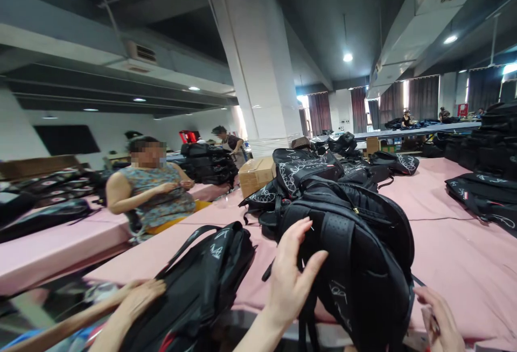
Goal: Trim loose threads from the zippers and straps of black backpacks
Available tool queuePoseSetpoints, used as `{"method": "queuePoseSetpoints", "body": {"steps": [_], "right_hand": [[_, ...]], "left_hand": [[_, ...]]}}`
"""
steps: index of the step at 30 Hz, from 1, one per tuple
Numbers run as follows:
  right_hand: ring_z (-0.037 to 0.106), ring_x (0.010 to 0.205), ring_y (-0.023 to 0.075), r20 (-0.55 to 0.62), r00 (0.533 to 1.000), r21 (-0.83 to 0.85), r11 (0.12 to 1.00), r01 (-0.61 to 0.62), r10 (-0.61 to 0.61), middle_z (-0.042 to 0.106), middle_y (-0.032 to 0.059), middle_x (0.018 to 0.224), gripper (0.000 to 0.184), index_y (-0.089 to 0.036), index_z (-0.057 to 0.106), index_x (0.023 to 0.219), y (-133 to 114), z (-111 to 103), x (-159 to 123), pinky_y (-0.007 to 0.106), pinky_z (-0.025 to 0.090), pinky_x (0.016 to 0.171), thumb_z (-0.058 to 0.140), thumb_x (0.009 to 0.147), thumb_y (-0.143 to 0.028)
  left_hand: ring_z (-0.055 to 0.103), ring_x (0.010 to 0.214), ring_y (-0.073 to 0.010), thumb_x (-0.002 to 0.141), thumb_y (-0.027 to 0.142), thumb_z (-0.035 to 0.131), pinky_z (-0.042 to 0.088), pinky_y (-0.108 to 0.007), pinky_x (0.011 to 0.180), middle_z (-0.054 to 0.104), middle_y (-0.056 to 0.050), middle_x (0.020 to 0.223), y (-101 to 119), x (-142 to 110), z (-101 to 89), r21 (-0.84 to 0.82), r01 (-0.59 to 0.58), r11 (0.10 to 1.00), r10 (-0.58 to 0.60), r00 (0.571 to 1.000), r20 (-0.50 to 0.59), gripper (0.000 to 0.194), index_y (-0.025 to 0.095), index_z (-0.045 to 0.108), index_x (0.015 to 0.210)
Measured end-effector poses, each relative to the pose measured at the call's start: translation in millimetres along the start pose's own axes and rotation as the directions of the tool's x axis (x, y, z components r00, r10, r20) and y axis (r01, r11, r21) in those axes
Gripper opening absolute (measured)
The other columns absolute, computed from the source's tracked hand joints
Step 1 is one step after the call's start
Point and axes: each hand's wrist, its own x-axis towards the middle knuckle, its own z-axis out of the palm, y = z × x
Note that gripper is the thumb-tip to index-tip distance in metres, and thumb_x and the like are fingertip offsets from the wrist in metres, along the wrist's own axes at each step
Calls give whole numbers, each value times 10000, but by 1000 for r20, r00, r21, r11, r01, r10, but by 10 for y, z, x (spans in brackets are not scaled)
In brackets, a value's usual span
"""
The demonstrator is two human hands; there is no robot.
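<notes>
A black backpack (363,255) stands in front of me at the table edge, its shoulder straps and padded back toward me. A zipper with a gold-coloured pull runs along its top. My left hand (288,274) is at the backpack's left side, thumb and fingers spread, gripping nothing. At its lower right side is my right hand (440,317), partly cut off by the frame, with fingers apart and fingertips close to the bag's edge; whether they touch it I cannot tell.
Another person's hands (143,295) rest on a second black backpack (202,276) at left. More backpacks (302,171) and a cardboard box (256,175) lie farther back on the pink table (440,244). A seated person (155,196) is across at left. Bags (484,198) lie at right.
</notes>
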Motion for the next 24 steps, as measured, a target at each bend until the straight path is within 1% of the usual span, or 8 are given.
{"method": "queuePoseSetpoints", "body": {"steps": [3, 6, 9, 14, 16, 18, 22, 24], "right_hand": [[540, 1067, 234, 141, 985, 90, 990, -109, 95, 575, 77, 1148, 308, -233, 538, 1119, -370, -3, 457, 359, 462, 902, 394, 898, -391], [522, 1107, 228, 310, 945, 219, 959, -177, 104, 579, 66, 1168, 342, -238, 545, 1118, -695, 64, 909, 362, 426, 950, 397, 900, -456], [551, 1070, 258, 375, 924, 293, 937, -191, 71, 613, 88, 1119, 395, -212, 587, 1076, -869, 146, 1184, 382, 452, 920, 451, 862, -515], [591, 1011, 248, 322, 945, 326, 930, -170, 60, 635, 100, 1067, 391, -197, 579, 1067, -898, 157, 1226, 386, 466, 905, 434, 877, -506], [592, 1004, 241, 298, 954, 302, 947, -113, 19, 624, 108, 1085, 359, -196, 561, 1076, -929, 130, 1204, 377, 471, 899, 407, 900, -468], [585, 1010, 232, 280, 959, 246, 969, -21, -50, 611, 97, 1104, 315, -207, 550, 1083, -1008, 114, 1205, 366, 472, 899, 394, 913, -421], [527, 1089, 224, 215, 937, 105, 960, 259, -276, 549, 80, 1186, 308, -222, 501, 1183, -1269, 139, 1251, 400, 440, 945, 360, 913, -269], [458, 1171, 233, 203, 887, 18, 908, 420, -414, 463, 80, 1290, 404, -232, 442, 1275, -1402, 169, 1254, 422, 416, 974, 344, 886, -179]], "left_hand": [[325, 1267, -317, 752, 412, 615, 333, -520, 1011, 350, -163, 1382, 239, 67, 93, 218, -193, 957, 186, 981, 54, 693, 198, 309, 1336], [304, 1282, -320, 778, 383, 591, 335, -516, 1013, 327, -167, 1398, 350, 67, 205, 276, -243, 930, 229, 970, 83, 714, 204, 238, 1372], [340, 1269, -300, 799, 351, 572, 362, -489, 1006, 339, -153, 1387, 271, 28, 248, 195, -210, 958, 205, 978, 45, 648, 222, 261, 1352], [499, 1098, -231, 830, 266, 534, 478, -404, 879, 490, -119, 1165, -158, -1, 165, -2, -17, 1000, 16, 976, -218, 251, 192, 479, 1063], [539, 1007, -203, 832, 261, 529, 509, -350, 796, 518, -100, 1078, -304, 15, 129, -34, 25, 999, -33, 967, -252, 155, 183, 501, 963], [544, 971, -199, 818, 272, 550, 507, -342, 776, 533, -87, 1029, -388, 38, 116, 4, 18, 1000, -16, 966, -260, 146, 184, 508, 926], [502, 1063, -250, 756, 310, 633, 432, -443, 908, 531, -109, 1083, -449, 92, 149, 229, -48, 972, 118, 946, -302, 366, 181, 478, 1062], [468, 1121, -270, 756, 314, 632, 385, -475, 954, 510, -130, 1150, -480, 120, 163, 319, -60, 946, 158, 944, -289, 454, 180, 448, 1149]]}}
